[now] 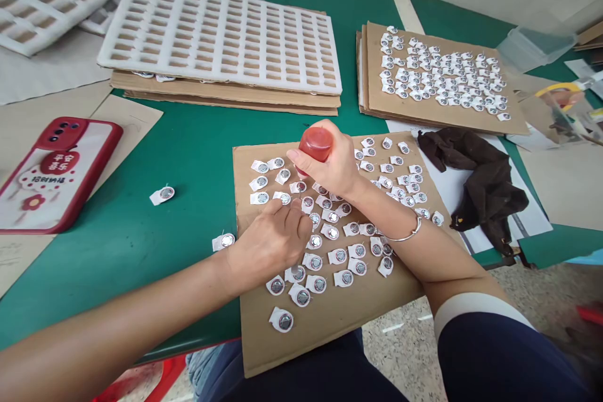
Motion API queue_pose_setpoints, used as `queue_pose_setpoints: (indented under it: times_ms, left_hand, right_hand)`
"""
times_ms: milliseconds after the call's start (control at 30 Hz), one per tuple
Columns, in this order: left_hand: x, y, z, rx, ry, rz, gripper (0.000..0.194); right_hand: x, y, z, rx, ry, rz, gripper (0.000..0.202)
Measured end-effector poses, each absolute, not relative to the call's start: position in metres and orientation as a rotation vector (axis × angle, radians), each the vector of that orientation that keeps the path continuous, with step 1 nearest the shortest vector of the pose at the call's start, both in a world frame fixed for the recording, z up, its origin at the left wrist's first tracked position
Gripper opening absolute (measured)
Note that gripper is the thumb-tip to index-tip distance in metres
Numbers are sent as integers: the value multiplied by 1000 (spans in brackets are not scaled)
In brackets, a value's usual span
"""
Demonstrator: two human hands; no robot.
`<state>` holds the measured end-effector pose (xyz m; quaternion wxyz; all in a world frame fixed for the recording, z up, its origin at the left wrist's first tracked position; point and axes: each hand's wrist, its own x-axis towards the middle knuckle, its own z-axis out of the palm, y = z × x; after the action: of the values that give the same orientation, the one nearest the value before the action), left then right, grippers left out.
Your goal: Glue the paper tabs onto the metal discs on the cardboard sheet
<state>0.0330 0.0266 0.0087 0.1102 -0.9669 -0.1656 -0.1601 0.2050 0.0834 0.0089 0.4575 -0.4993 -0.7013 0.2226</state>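
Observation:
My right hand [336,160] is wrapped round a red bottle [316,143], its rounded end up and its lower end hidden by my fingers. Beneath it is a cardboard sheet [282,352] bearing many small round metallic discs on white tabs, such as the nearest disc [285,320]. Low over the same sheet, my left hand [276,235] is closed with its fingers curled down among the discs. Whatever its fingertips hold, if anything, is hidden. Two more tabbed discs lie off the sheet on the green table: one disc [166,193] alone, another disc [227,240] by my left wrist.
A white foam tray [221,31] with rows of slots rests on stacked cardboard behind. More discs cover a cardboard stack [377,100] at the back right. A red-cased phone [56,176] lies left, a dark cloth [490,182] right. A clear plastic box [537,47] stands farther back.

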Motion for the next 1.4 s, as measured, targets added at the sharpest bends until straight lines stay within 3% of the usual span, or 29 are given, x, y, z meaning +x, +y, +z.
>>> queue_pose_setpoints:
  times_ms: [267, 633, 1033, 1400]
  left_hand:
    - [31, 27, 11, -2838, -514, -419, 16]
    - [27, 33, 10, -2938, -537, -492, 24]
    - [24, 36, 13, -2966, -536, -560, 22]
    - [26, 36, 14, -2922, -496, -542, 23]
  right_hand:
    - [205, 83, 19, -1292, -1662, 532, 40]
    - [218, 82, 74, -1178, -1428, 897, 38]
    - [224, 31, 24, -1520, -1324, 563, 32]
    - [222, 34, 18, -1533, -1374, 588, 31]
